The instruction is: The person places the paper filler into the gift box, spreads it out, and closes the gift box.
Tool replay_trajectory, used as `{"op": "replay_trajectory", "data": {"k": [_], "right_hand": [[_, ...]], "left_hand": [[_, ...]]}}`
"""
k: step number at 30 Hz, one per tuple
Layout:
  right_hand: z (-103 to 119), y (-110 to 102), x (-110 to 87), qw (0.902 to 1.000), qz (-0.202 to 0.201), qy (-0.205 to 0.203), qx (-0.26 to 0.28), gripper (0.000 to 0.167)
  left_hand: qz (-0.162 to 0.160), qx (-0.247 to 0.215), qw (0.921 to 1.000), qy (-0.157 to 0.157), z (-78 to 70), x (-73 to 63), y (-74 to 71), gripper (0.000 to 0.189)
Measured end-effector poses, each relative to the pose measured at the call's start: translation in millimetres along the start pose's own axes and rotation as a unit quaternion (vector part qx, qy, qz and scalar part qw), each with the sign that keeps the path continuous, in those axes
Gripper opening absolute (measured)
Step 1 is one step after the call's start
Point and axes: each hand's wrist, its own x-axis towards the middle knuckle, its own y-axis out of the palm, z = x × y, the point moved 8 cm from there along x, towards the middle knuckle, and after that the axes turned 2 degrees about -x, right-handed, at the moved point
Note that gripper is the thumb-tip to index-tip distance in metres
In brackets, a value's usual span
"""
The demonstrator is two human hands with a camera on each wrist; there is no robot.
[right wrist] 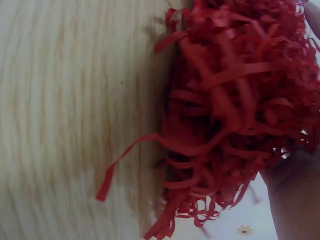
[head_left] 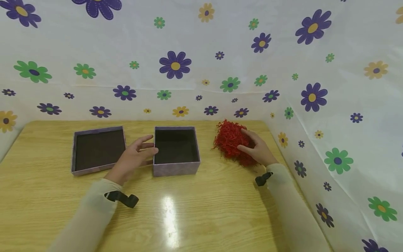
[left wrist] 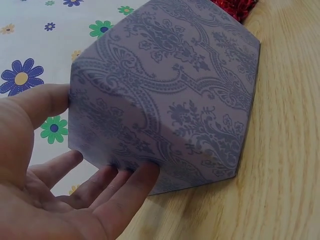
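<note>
My left hand [head_left: 133, 155] rests open-fingered against the stiff purple box [head_left: 176, 151], while right of it my right hand [head_left: 256, 148] cups the light, springy red paper shred [head_left: 231, 140], best gathered loosely from its sides.

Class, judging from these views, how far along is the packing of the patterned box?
Done: shallow purple lid lies off, beside the open purple patterned box. In hand: left hand touches the box; right hand grips red shredded paper. Left: box holds no filling yet.

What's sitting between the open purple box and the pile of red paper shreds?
Nothing: in the head view only bare wooden table separates the purple box from the red paper shreds, which the right hand grips.
</note>
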Motion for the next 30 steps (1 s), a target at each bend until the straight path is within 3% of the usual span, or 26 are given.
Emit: {"op": "replay_trajectory", "data": {"k": [5, 12, 19, 30], "right_hand": [[-2.1, 4.2, 2.4, 0.9999, 0.009, 0.002, -0.006, 0.079], [-1.3, 6.1, 8.9, 0.9992, 0.0, -0.03, -0.027, 0.067], [-4.9, 7.7, 13.1, 0.9992, 0.012, -0.003, -0.038, 0.063], [7.1, -4.2, 13.2, 0.9968, -0.032, -0.01, -0.072, 0.044]], "left_hand": [[0.004, -0.011, 0.9999, -0.004, 2.2, 1.6, 1.8, 0.079], [-0.001, -0.014, 0.9999, -0.003, 4.9, 1.6, 0.6, 0.077], [0.0, -0.012, 0.9999, 0.0, 4.4, 1.5, -0.4, 0.076], [-0.001, -0.014, 0.9999, 0.0, 2.8, 0.3, -0.8, 0.075]]}}
